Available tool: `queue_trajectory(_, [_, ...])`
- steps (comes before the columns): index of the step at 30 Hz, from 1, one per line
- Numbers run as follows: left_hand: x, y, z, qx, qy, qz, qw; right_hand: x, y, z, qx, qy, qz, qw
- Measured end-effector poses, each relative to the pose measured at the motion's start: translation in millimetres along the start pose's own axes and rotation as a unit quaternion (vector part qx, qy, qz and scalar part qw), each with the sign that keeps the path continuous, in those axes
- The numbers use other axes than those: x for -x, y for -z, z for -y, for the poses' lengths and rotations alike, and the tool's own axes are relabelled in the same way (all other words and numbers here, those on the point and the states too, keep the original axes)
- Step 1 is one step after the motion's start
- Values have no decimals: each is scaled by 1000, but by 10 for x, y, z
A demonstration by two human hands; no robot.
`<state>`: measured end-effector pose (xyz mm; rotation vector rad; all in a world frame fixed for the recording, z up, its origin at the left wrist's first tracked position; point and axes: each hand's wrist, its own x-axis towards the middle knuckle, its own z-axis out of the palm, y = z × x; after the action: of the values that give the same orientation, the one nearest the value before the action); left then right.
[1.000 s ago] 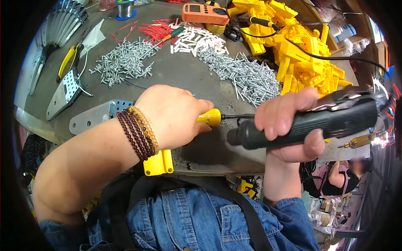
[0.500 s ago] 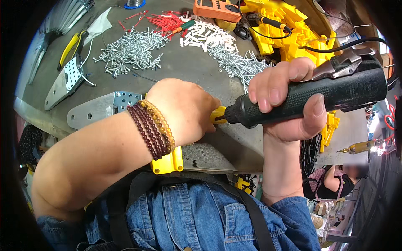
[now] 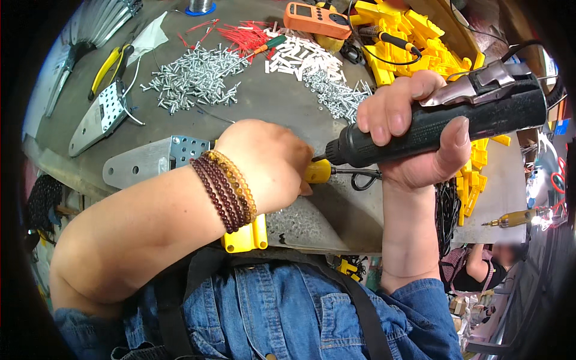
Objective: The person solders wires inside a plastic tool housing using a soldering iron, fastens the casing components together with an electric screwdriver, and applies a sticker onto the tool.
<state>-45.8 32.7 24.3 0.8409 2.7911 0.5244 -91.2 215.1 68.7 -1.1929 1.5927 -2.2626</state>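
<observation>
- Any markings on the orange meter [image 3: 318, 20] are too small for us to read.
- Our grey worktop [image 3: 282, 99] bears heaped screws [image 3: 195, 78] and yellow housings [image 3: 427, 27]; a co-worker [image 3: 480, 273] shows lower right.
- Since a second ago, our black driver [image 3: 414, 137] has come up to the yellow part [image 3: 318, 172].
- Our left hand [image 3: 267, 159] curls around that part above the worktop, fingers mostly hidden; our right hand [image 3: 414, 173] wraps the driver closely.

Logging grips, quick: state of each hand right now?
Left hand: closed on a yellow part, grip mostly hidden.
Right hand: closed around a black cylindrical tool.
</observation>
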Motion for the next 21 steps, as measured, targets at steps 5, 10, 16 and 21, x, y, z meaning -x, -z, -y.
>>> queue_trajectory(5, [9, -62, 50, -6, -21, -32, 999, -38, 19, -70, -5, 2, 28, 1000])
queue_trajectory(10, [21, -59, 82, -14, -43, -67, 997, -118, 5, -6, 17, -18, 48, 999])
queue_trajectory(16, [-151, 34, 213, 30, 6, -86, 996, 169, -354, 98, 2, -44, 33, 998])
queue_trajectory(21, [-84, 152, 112, 6, 27, -71, 997, 349, -241, 14, -48, -46, 44, 997])
